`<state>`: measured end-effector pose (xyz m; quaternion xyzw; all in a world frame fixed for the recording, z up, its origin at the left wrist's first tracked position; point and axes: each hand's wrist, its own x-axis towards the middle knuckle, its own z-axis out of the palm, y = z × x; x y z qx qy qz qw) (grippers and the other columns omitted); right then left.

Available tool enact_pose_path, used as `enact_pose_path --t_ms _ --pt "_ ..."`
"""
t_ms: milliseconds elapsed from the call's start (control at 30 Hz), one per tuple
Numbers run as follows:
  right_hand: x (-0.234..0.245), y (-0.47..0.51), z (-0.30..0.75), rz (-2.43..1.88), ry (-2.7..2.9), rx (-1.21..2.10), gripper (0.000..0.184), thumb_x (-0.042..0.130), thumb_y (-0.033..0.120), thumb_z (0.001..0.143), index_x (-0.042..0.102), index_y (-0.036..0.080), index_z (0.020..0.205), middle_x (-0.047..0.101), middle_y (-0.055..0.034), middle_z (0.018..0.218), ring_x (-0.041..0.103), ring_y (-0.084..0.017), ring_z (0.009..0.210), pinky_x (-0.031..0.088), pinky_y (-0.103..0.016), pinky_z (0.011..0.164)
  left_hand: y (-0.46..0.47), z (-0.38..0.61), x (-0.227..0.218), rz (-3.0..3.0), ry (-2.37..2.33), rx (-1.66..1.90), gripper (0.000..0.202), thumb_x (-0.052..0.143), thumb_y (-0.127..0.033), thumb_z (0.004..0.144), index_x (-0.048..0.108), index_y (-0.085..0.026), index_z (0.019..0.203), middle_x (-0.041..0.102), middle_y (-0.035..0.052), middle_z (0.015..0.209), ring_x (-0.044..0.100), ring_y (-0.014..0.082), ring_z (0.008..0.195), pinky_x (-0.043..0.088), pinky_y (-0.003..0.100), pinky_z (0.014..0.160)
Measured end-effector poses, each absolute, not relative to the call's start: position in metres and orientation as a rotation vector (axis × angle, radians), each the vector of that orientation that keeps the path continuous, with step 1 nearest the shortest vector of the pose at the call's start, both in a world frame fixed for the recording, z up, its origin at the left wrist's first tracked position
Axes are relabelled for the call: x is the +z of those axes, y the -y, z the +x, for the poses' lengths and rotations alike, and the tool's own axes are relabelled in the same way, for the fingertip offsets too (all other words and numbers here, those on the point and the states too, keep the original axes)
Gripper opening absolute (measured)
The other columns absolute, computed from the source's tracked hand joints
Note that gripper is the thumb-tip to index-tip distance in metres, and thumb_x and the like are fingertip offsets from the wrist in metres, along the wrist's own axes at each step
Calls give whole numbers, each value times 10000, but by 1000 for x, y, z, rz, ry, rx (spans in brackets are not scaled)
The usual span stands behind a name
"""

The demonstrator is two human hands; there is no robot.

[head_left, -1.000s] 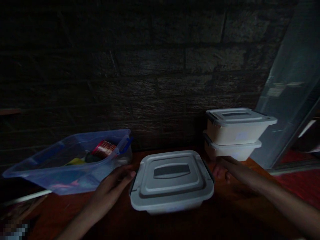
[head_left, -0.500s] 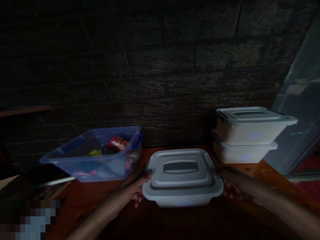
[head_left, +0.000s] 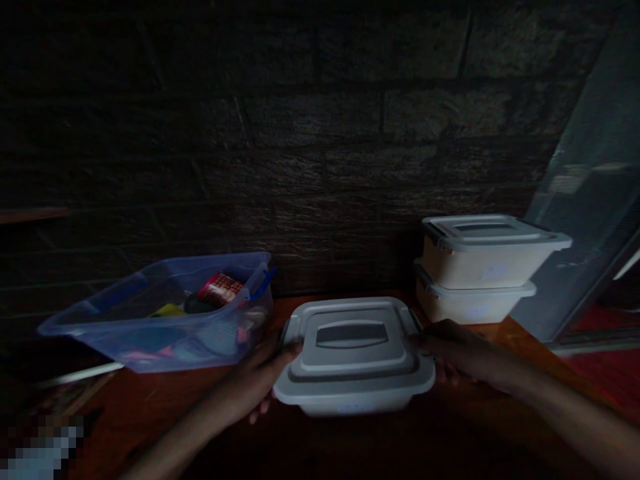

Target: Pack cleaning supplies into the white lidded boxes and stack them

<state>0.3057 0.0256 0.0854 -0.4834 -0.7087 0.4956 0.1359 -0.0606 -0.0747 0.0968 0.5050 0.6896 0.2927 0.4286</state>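
Observation:
A white plastic storage box with a grey lid sits in front of me, its lid seated on top. My left hand holds the box's left side, thumb on the lid's edge and fingers curled below the rim. On the opposite side my right hand grips in the same way, its thumb over the lid's edge. The side latches are mostly hidden by my hands and the lid.
Two similar lidded boxes are stacked at the back right. At left stands an uncovered clear blue bin holding a red can and other items. A dark block wall rises behind the wooden table.
The view has shifted slightly, moving everything a little left. Both thumbs now lie further over the lid's edges, and the backs of my hands have risen. The box stays in front of me.

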Motion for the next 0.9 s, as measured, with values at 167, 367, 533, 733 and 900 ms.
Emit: enact_pose_path --t_ms 167,367,533,733,900 --pt "82 -33 302 -1389 2137 1423 673 463 767 930 650 143 762 645 -51 563 575 -127 436 429 -221 421 75 -55 101 1263 -1810 610 658 487 -734 889 540 -190 1257 595 10 640 546 160 433 375 200 331" --pt "89 -36 303 -1490 2268 1331 695 426 784 934 634 154 728 652 -71 547 563 -129 403 398 -227 402 74 -57 106 1277 -1836 502 673 440 -747 907 536 -197 1282 547 -10 633 533 150 426 389 188 323" --pt "94 -36 303 -1508 2304 1348 697 390 791 943 623 164 748 657 -75 553 568 -133 403 394 -236 407 73 -63 107 1268 -1823 425 704 418 -772 912 493 -223 1347 529 -24 644 532 141 425 398 173 321" --pt "101 -33 301 -1601 2376 1261 732 326 805 951 633 163 779 676 -87 569 564 -136 404 387 -239 408 71 -63 111 1271 -1825 369 719 419 -777 904 529 -204 1324 523 -16 636 505 136 410 389 180 316" --pt "107 -31 295 -1632 2422 1233 718 278 786 972 617 166 846 656 -70 552 551 -138 397 375 -234 401 72 -58 118 1237 -1856 385 757 475 -744 888 499 -207 1421 499 -26 576 517 167 393 380 204 310"
